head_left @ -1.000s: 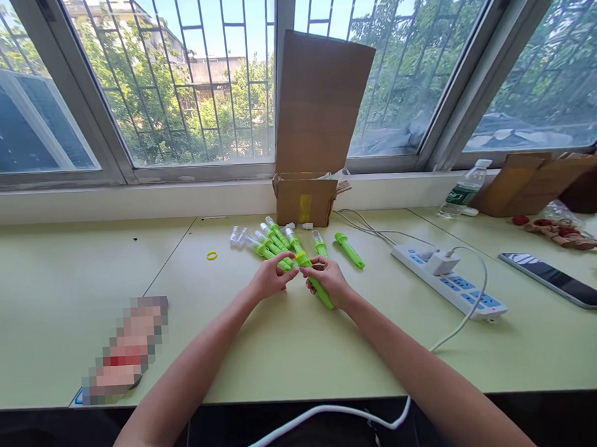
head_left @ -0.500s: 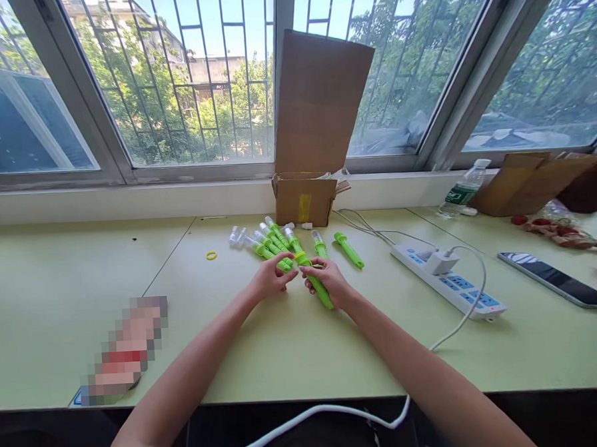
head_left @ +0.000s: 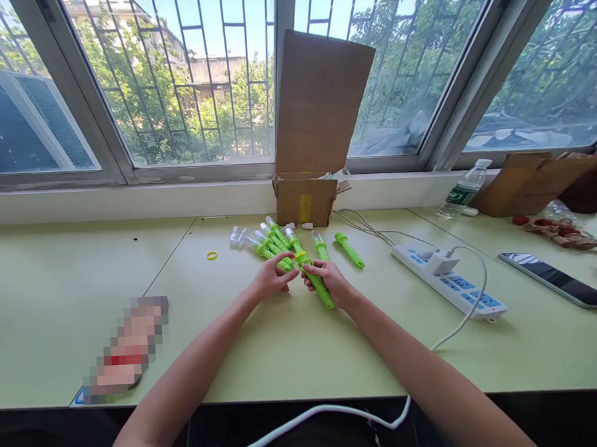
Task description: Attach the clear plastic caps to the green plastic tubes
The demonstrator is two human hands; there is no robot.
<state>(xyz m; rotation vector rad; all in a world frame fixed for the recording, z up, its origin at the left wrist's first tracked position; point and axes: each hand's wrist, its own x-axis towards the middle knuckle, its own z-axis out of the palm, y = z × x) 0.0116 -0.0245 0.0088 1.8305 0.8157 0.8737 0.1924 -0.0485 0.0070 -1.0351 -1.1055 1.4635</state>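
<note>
My right hand (head_left: pixel 328 280) is wrapped round a green plastic tube (head_left: pixel 321 292) with a clear tip, held at a slant above the table. A yellow ring (head_left: pixel 301 255) sits round the tube's upper part. From the left, my left hand (head_left: pixel 275 276) reaches this ring, its curved index finger and thumb at the ring and the tube's side. Behind both hands lie several similar green tubes with clear tips (head_left: pixel 268 240). One more tube with a clear tip (head_left: pixel 320 246) and a green tube without one (head_left: pixel 350 251) lie to the right.
A loose yellow ring (head_left: pixel 211 255) and clear caps (head_left: pixel 238 237) lie at the left. An open cardboard box (head_left: pixel 305 203) stands behind the tubes. To the right are a power strip (head_left: pixel 452 283) with cables, a phone (head_left: pixel 556 280) and a water bottle (head_left: pixel 464 189). A blurred-out item (head_left: pixel 128 352) lies front left.
My right thumb has shifted slightly on the green tube. Both hands otherwise keep their places, and the tubes on the table lie as before.
</note>
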